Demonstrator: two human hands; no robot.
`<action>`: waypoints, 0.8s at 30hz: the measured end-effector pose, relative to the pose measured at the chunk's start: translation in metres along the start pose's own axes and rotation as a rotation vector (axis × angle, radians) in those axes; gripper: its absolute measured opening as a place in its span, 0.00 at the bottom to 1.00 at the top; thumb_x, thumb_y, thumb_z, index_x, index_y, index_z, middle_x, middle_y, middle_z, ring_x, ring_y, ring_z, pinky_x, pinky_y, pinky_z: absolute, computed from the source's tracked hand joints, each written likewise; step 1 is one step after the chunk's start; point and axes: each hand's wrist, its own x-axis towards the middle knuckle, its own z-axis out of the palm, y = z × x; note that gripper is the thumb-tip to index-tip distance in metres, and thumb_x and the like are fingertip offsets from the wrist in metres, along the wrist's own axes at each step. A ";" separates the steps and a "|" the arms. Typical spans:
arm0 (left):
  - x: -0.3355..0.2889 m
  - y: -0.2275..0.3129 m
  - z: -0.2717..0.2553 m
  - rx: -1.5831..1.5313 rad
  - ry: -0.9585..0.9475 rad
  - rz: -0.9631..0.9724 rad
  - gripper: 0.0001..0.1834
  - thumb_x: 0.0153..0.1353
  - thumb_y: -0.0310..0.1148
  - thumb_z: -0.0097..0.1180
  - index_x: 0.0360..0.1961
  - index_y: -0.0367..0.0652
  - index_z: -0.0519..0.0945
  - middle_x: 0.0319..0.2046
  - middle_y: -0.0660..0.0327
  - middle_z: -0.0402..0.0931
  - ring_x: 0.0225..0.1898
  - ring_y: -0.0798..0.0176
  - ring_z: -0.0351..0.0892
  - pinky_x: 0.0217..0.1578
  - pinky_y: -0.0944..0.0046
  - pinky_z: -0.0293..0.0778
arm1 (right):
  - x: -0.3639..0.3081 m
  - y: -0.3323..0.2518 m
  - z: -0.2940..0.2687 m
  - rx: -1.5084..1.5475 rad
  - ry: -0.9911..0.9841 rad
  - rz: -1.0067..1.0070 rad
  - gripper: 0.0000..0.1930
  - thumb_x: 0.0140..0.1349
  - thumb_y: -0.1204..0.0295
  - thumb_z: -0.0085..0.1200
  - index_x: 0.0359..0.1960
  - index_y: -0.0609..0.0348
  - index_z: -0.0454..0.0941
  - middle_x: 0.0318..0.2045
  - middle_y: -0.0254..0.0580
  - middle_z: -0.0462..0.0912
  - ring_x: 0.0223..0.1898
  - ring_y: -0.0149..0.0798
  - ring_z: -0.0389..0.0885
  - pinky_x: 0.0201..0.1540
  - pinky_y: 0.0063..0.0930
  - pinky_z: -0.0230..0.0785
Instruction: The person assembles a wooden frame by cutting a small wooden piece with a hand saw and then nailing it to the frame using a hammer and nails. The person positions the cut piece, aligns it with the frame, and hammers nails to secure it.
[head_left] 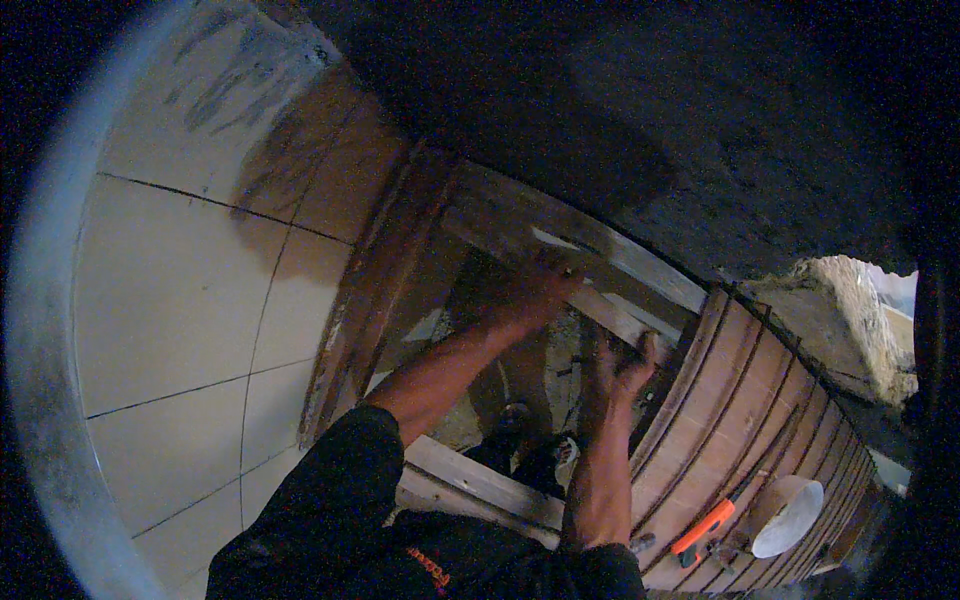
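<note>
A narrow wooden board (612, 316) lies slantwise across the far side of a framed opening, both of my hands at it. My left hand (553, 284) is closed over the board's upper-left part, its fingers partly in shadow. Lower and to the right, my right hand (625, 372) grips the board's near edge near its right end, thumb raised beside it. Behind the board runs a wider plank (650, 278) along the opening's far edge. My feet and dark shoes show down inside the opening, between my forearms.
Light tiles (170, 300) with a brown stain lie left of a rusty-brown beam (370, 290). Reddish slats with dark bars (700, 410) spread right, bearing an orange-handled tool (705, 530) and a white-ended round container (788, 516). A rough dark wall (640, 120) rises beyond.
</note>
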 end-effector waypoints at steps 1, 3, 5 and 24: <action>0.001 0.001 -0.003 -0.022 -0.023 -0.027 0.27 0.55 0.30 0.58 0.59 0.49 0.78 0.60 0.49 0.73 0.63 0.41 0.69 0.67 0.44 0.63 | 0.000 0.000 -0.001 0.055 -0.029 0.045 0.27 0.66 0.59 0.53 0.64 0.59 0.68 0.63 0.52 0.71 0.63 0.58 0.68 0.66 0.62 0.62; 0.001 0.002 -0.009 -0.029 -0.037 -0.050 0.28 0.55 0.32 0.59 0.60 0.47 0.77 0.61 0.48 0.72 0.63 0.41 0.69 0.67 0.45 0.63 | 0.002 0.002 -0.007 0.146 -0.123 0.066 0.27 0.67 0.62 0.52 0.65 0.59 0.66 0.64 0.52 0.69 0.66 0.57 0.65 0.69 0.64 0.56; 0.002 0.003 -0.012 -0.045 -0.065 -0.073 0.30 0.54 0.34 0.61 0.60 0.44 0.76 0.61 0.47 0.72 0.63 0.41 0.69 0.66 0.45 0.63 | 0.008 0.004 -0.017 -0.021 0.105 0.001 0.26 0.68 0.60 0.52 0.64 0.58 0.67 0.61 0.51 0.73 0.62 0.57 0.70 0.66 0.62 0.61; 0.097 0.136 0.014 -0.093 -0.389 0.049 0.33 0.54 0.47 0.62 0.53 0.31 0.77 0.51 0.39 0.79 0.52 0.37 0.79 0.55 0.47 0.75 | 0.084 0.034 -0.095 -0.780 0.041 -0.071 0.21 0.71 0.58 0.51 0.59 0.57 0.73 0.54 0.38 0.79 0.55 0.39 0.75 0.59 0.35 0.67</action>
